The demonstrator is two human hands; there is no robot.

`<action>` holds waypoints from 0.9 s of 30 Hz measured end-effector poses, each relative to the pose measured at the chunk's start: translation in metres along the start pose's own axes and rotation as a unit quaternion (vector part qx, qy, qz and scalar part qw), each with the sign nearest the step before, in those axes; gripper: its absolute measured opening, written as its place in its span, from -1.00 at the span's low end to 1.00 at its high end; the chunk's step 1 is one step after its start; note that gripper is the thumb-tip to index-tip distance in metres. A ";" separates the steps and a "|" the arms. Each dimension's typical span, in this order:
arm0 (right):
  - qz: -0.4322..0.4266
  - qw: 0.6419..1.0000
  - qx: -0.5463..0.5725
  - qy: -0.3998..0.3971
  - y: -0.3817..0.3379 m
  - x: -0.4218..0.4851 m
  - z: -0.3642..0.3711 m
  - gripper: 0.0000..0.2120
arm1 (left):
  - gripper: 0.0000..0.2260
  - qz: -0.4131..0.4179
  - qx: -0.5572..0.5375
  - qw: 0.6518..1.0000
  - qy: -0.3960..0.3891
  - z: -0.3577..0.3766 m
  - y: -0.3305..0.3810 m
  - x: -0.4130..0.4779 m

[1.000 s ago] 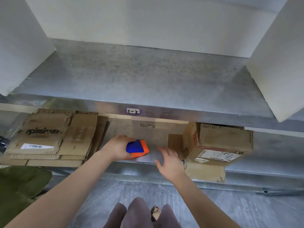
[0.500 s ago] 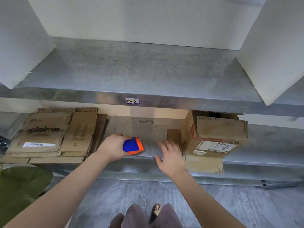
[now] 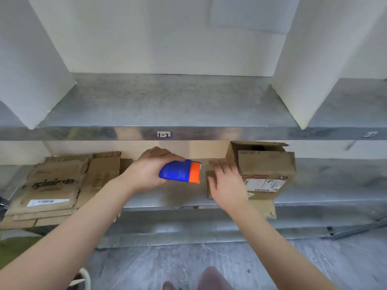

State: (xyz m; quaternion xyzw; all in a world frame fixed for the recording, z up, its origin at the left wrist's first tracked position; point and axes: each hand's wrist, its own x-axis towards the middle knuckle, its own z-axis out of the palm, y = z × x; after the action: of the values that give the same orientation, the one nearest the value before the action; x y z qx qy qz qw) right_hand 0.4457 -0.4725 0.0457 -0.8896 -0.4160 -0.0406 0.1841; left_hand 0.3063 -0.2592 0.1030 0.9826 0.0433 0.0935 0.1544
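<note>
My left hand (image 3: 149, 169) grips a blue and orange packet (image 3: 181, 171) and holds it above the lower metal shelf (image 3: 326, 185), orange end pointing right. My right hand (image 3: 227, 184) hovers just right of the packet with fingers straight and spread, holding nothing. It sits in front of the left side of an opened cardboard box (image 3: 263, 166) with a white label. A flat piece of cardboard (image 3: 261, 206) lies under that box.
A pile of flattened cardboard boxes (image 3: 56, 185) covers the lower shelf's left part. The upper metal shelf (image 3: 167, 101) carries white dividers (image 3: 31, 65) left and right (image 3: 310, 65) and a small label (image 3: 164, 134) on its front edge. Grey floor lies below; a green object (image 3: 12, 250) sits bottom left.
My left hand has lifted the packet higher and turned it so more of the blue side shows. My right hand has moved slightly right toward the box. The view has tilted up.
</note>
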 end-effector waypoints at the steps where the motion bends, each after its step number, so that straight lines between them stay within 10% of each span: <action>1: 0.007 1.000 0.016 0.018 0.003 -0.001 -0.011 -0.53 | -0.57 0.019 0.000 1.000 0.010 -0.004 0.007 0.005; 18: 0.151 0.930 0.334 -0.015 0.142 -0.028 -0.121 -0.95 | -0.42 0.042 -0.052 0.997 0.029 0.028 0.168 0.083; 27: 0.165 0.943 0.286 0.037 0.188 -0.018 -0.127 -0.90 | -0.40 -0.028 -0.059 0.998 0.017 0.038 0.213 0.106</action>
State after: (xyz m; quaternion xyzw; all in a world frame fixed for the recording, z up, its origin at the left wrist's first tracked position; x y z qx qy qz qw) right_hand 0.5868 -0.6414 0.1043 -0.8536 -0.2501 0.0779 0.4503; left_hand 0.4295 -0.4609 0.1518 0.9686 0.0675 0.1079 0.2138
